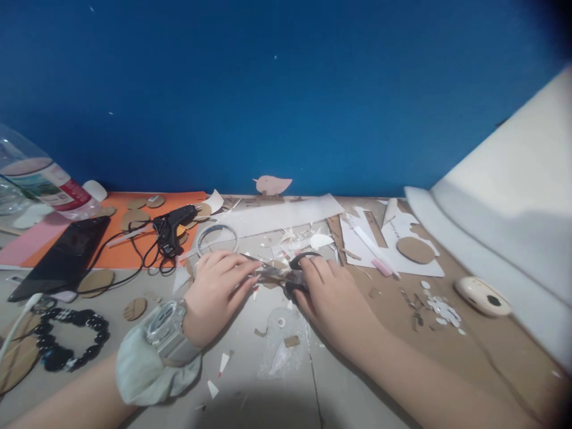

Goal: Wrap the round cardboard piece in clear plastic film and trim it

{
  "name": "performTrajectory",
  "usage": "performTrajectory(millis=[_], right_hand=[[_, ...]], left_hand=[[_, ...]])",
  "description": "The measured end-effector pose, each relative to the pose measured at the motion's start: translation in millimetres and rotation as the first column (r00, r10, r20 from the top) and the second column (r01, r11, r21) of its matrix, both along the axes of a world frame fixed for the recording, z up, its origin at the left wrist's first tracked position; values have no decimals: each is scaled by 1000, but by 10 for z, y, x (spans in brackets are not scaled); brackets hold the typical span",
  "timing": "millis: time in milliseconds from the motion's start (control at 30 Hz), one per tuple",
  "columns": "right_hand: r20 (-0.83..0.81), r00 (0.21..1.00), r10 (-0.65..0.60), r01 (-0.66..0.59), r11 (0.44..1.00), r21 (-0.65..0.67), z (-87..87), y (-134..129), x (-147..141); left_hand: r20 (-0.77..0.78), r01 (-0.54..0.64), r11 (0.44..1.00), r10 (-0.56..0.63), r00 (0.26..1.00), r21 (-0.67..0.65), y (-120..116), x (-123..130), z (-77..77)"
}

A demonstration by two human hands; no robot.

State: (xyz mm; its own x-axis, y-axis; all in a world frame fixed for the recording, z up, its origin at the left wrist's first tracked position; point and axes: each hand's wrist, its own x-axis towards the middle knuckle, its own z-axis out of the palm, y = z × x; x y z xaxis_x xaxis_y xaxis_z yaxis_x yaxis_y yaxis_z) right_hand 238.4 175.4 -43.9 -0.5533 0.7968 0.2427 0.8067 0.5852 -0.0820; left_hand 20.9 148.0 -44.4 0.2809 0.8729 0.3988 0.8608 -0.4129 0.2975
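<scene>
My right hand [333, 292] is closed around the black handles of a pair of scissors [294, 277], whose blades point left. Across from it, the fingertips of my left hand [218, 289] are pinched together beside the blades; whatever lies between them is too small to make out. A watch and a pale scrunchie [138, 366] sit on my left wrist. Paper scraps [320, 241] are scattered just beyond the blades. Below the hands lies a clear plastic bag [279, 342], with small white and red paper pieces [213, 389] to its left.
On the left are a glue gun [172, 229] on orange paper [120, 256], a phone [62, 256], a bottle [49, 185] and a beaded bracelet [71, 339]. A tape roll [238, 238] lies behind my left hand. White paper [429, 265] and an oval device [482, 295] lie right.
</scene>
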Motion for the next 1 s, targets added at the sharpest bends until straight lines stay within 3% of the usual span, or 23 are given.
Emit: performTrajectory(millis=[467,700,800,933,1000], right_hand=[[-8,1000,21,-21,999,32,-11,-21,-2],[-55,998,8,-6,999,36,-21,-25,10],[-117,993,6,-7,1000,-5,-4,-14,1],[-222,975,9,-36,992,-119,44,-10,-17],[-279,960,13,-74,976,-207,85,-37,-29]], left_hand=[[131,42,999,-43,990,12,32,-20,-7],[258,-113,993,98,961,43,23,-20,62],[366,-85,995,101,925,-60,25,-28,76],[550,124,952,53,833,-279,-19,35,115],[582,166,929,63,811,-332,-70,111,150]])
